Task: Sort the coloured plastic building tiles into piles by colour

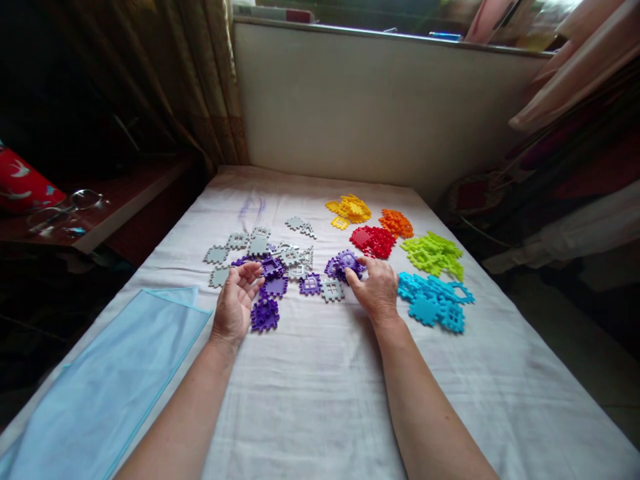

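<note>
Flat plastic building tiles with notched edges lie in the middle of the bedsheet. My left hand (237, 303) is half curled with its fingers apart, beside purple tiles (275, 287) and grey tiles (259, 241); nothing shows in its grasp. My right hand (376, 285) reaches to a small heap of purple tiles (344, 263), its thumb and forefinger on a purple tile at the heap's right side. Between the hands lie a purple window tile (311, 284) and a grey window tile (332, 290). More dark purple tiles (265, 315) sit right of my left wrist.
To the right are heaps of yellow (353, 209), orange (396, 223), red (373, 241), lime green (434, 253) and blue tiles (434, 300). A light blue fabric bag (115, 380) lies at the left. Glasses (86, 199) rest on a side table.
</note>
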The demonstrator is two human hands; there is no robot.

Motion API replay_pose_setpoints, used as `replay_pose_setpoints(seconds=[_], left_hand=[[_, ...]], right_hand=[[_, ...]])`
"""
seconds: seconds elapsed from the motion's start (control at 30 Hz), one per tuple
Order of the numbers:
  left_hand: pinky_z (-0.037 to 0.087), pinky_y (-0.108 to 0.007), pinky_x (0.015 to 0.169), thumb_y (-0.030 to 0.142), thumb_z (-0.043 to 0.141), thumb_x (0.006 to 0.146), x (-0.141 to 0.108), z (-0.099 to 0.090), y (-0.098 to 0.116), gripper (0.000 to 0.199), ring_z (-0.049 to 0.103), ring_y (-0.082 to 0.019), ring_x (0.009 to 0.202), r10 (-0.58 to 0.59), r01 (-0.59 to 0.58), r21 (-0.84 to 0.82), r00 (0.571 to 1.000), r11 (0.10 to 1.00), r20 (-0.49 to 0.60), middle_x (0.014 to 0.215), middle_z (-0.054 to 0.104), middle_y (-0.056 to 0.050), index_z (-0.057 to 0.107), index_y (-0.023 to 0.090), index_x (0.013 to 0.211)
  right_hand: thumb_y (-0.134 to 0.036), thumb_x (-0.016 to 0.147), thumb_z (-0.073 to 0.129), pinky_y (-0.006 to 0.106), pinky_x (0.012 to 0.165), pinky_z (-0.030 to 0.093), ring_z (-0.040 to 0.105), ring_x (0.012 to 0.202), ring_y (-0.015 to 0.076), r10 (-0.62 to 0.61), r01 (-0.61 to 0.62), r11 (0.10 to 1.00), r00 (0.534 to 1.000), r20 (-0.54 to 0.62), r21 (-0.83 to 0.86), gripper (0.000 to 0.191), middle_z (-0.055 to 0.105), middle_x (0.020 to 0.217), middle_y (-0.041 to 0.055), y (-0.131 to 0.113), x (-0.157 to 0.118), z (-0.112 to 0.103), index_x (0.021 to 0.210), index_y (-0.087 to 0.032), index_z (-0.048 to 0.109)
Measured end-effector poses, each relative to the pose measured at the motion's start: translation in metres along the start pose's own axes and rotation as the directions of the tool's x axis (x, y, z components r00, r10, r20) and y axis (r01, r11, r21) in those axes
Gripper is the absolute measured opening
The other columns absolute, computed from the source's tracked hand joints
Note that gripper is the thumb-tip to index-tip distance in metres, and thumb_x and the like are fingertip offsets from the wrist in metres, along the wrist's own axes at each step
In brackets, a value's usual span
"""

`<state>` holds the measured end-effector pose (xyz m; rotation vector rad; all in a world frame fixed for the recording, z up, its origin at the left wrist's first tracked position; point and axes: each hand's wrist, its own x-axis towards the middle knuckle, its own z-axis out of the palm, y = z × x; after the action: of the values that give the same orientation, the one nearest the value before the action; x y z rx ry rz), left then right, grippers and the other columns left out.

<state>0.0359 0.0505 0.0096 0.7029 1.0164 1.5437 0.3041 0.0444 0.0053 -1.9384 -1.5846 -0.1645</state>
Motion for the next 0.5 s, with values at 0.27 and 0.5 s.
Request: replay_pose_setpoints(seconds=[0.27,0.5], left_hand=[[0.05,-0.04,0.095,0.066,0.065,0.075,0.0,0.0,0.0,0.049,0.064,-0.024,0.11,-0.003,0.003,-0.001,1.0,1.0,0.015,0.109,0.072,-0.009,0.069,0.022,0.095],[0.049,-0.041,0.097,0.066,0.063,0.077,0.001,0.0,0.0,0.048,0.064,-0.024,0.111,0.001,-0.001,0.008,1.0,1.0,0.01,0.11,0.072,-0.009,0.069,0.022,0.095]], right_hand=[[-0.037,0.085,0.058,0.041,0.09,0.039,0.056,0.104,0.0292,0.006,-0.006,1.0,0.999,-0.052,0.005,0.026,0.069,0.107,0.0119,0.006,0.003,-0.005,0.098,-0.02,0.071],[-0.036,0.088,0.056,0.029,0.065,0.042,0.063,0.076,0.0193,-0.061,0.072,0.997,0.948,0.314,-0.025,0.021,0.073,0.09,0.0028,-0.029,-0.001,-0.019,0.096,-0.028,0.073]])
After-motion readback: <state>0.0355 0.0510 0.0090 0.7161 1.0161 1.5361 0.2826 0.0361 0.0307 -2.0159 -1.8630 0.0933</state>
